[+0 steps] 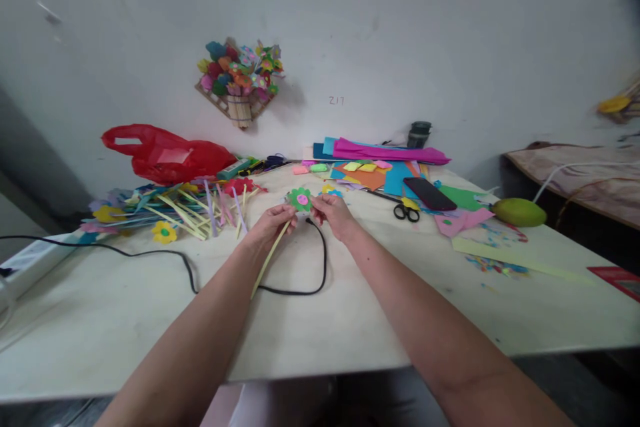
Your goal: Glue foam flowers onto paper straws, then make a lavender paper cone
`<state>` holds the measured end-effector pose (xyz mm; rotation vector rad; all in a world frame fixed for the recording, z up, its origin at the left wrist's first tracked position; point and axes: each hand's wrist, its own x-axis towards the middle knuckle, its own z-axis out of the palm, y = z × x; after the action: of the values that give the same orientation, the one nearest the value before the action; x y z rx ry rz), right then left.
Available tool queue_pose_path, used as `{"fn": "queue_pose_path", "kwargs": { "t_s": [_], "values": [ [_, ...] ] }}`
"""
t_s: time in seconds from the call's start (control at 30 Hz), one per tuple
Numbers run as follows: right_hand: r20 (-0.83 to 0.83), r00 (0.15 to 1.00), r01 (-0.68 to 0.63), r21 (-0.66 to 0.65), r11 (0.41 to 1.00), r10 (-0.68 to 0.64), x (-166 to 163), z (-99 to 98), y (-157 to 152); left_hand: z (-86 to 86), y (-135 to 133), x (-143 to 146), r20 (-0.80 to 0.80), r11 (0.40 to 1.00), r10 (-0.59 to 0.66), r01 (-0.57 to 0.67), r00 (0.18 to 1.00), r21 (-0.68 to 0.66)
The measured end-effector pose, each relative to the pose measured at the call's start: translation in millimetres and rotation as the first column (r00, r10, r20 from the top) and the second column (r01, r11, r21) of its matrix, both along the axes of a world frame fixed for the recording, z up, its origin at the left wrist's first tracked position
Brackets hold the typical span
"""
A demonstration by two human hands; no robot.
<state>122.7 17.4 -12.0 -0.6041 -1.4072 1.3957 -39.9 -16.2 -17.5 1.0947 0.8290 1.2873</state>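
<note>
Over the middle of the table, a green flower (301,200) with a pink centre is held between both hands. A thin pale yellow stem (269,258) slants down from it toward me. My left hand (271,221) is closed, its fingers pinching the stem and the flower's lower left side. At the flower's right edge, my right hand (334,215) pinches the petals between thumb and fingers. Just behind that hand lie small yellow and blue flowers (331,191), partly hidden by it.
Loose stems and flowers (193,207) lie left, before a red plastic bag (170,153). A black cable (324,260) loops under my hands. On the right are scissors (407,212), a phone (430,194), a green-yellow oval object (520,211) and paper scraps (495,263). Coloured sheets (390,150) lie behind.
</note>
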Motion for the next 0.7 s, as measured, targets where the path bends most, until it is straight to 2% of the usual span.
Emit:
{"fn": "queue_pose_path", "kwargs": {
  "t_s": [0.13,0.23,0.27,0.33,0.4,0.47,0.57,0.7],
  "values": [
    [0.021,1.0,0.001,-0.067,0.998,0.0,0.5,-2.3,3.0,4.2,-1.2,4.2,-0.006,0.999,0.039,-0.039,0.999,0.0],
    [0.087,0.98,0.182,-0.056,0.982,-0.177,2.2,-5.0,7.5,5.6,1.0,7.8,0.005,0.991,0.132,-0.132,0.991,-0.02],
    [0.12,0.959,0.257,-0.003,0.966,-0.255,3.1,-6.1,9.4,5.4,2.4,8.7,0.002,0.986,0.162,-0.162,0.987,-0.035],
    [0.182,0.904,0.353,0.191,0.916,-0.387,4.7,-8.7,13.3,4.3,5.0,9.9,-0.01,0.976,0.208,-0.208,0.978,-0.067],
    [0.219,0.853,0.356,0.419,0.835,-0.473,5.3,-11.0,15.9,3.4,6.6,10.8,-0.021,0.97,0.226,-0.227,0.974,-0.088],
    [0.244,0.815,0.307,0.589,0.748,-0.526,4.6,-12.2,16.6,3.7,6.6,12.0,-0.034,0.966,0.232,-0.234,0.972,-0.112],
    [0.304,0.767,0.223,0.7,0.679,-0.565,2.0,-12.4,15.0,5.9,4.2,15.0,-0.046,0.962,0.228,-0.232,0.973,-0.146],
    [0.363,0.716,0.197,0.714,0.672,-0.596,0.0,-13.1,14.2,7.3,1.5,19.3,-0.064,0.96,0.211,-0.219,0.976,-0.174]
  ]
}}
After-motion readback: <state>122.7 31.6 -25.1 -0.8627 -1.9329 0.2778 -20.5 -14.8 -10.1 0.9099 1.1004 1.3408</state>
